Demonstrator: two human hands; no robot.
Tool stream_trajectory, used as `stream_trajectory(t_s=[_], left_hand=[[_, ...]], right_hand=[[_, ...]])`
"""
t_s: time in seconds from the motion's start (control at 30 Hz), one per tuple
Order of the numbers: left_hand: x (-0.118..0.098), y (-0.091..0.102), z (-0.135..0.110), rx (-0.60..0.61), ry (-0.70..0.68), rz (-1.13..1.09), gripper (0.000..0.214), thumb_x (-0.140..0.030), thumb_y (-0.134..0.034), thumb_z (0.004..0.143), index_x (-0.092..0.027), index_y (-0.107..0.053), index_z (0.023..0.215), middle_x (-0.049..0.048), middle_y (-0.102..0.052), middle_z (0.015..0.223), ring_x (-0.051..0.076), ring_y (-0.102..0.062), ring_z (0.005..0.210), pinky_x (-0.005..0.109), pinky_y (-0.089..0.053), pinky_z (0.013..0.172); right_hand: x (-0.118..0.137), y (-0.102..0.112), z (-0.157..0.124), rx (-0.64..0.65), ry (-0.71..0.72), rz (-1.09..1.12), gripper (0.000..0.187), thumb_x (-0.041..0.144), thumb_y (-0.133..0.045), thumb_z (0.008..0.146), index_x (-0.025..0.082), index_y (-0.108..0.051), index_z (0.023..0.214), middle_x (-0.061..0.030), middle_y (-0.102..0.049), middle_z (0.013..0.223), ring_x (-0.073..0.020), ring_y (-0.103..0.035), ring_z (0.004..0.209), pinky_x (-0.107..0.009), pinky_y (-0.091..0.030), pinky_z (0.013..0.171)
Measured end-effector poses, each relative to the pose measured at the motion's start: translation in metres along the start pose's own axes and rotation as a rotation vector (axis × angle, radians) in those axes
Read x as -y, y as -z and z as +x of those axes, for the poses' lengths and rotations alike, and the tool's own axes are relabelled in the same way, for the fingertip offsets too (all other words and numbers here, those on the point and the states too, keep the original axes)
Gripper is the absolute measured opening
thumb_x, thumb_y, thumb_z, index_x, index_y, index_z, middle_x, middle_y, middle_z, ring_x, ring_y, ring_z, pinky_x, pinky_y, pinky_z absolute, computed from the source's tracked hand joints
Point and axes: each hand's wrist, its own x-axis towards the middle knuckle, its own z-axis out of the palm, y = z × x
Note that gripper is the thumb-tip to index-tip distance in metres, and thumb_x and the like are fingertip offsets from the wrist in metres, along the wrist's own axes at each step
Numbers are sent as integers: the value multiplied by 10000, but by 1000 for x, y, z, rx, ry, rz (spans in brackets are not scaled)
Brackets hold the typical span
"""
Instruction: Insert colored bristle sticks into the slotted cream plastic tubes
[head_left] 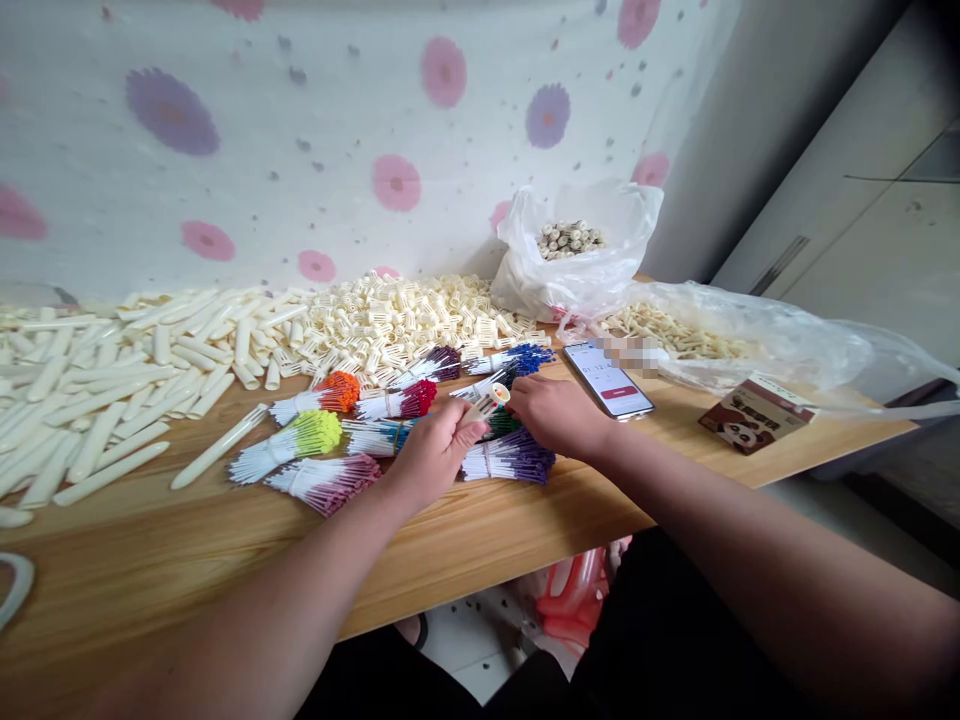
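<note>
My left hand (433,450) is closed around a short cream plastic pen sleeve (489,402), its open end turned up to the right with coloured bits inside. Beside it, my right hand (556,412) bends its fingers down over the dark green bundle (504,422) of pen refills; the fingertips are hidden. Around both hands lie banded bundles of white refills with coloured ends: purple (510,457), blue (517,360), red (397,400), orange (319,396), yellow-green (289,446) and pink (326,480).
Long cream pen barrels (105,400) are heaped at the left, short slotted sleeves (405,320) at the back. A white plastic bag (525,262) holds more parts. On the right are a phone (609,380), small cream pieces (675,335) under clear plastic and a panda-printed box (756,412).
</note>
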Motion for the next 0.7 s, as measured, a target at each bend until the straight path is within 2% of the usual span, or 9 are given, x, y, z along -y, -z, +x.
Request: stream_trajectory(t_s=[0.3,0.43,0.53,0.6,0.67,0.7], left_hand=[[-2,0,-1,22,23,15,284,-435,-431,896,-188,-572,902,44,-689,816,183,-628,741,281,-465,662],[-1,-2,-1,4,42,-25,303,-459,-440,890,-188,-576,878,40,-674,803,174,-614,718,272,-460,636],[3,-3,-1,-43,38,-146,313,-478,-475,871,-180,-567,845,43,-653,790,168,-599,709,273,-458,632],[5,-3,0,-110,35,-287,315,-481,-489,865,-174,-555,838,30,-620,748,148,-571,668,264,-447,618],[5,-1,0,-167,59,-453,298,-475,-518,851,-177,-538,846,-11,-555,672,111,-501,566,237,-407,550],[3,0,0,-153,87,-522,288,-467,-552,832,-179,-534,846,-33,-514,632,94,-453,516,224,-373,509]], right_hand=[[-4,-6,-2,44,-51,-47,166,163,-394,910,156,-560,910,-84,-627,907,-188,-594,789,-270,-358,599],[-17,1,-10,42,-65,-61,172,140,-385,907,144,-556,924,-97,-632,890,-199,-589,788,-275,-353,610],[-33,12,-26,0,-88,-61,185,89,-377,890,140,-554,901,-109,-618,888,-197,-571,778,-276,-339,611],[-39,19,-38,-46,-93,13,180,102,-377,901,150,-547,864,-94,-602,864,-175,-546,735,-269,-338,608],[-35,25,-46,-85,-45,154,174,137,-384,919,163,-539,844,-70,-583,844,-154,-523,716,-254,-355,623],[-30,28,-48,-98,4,223,172,145,-387,925,166,-537,843,-60,-572,838,-146,-514,716,-246,-365,634]])
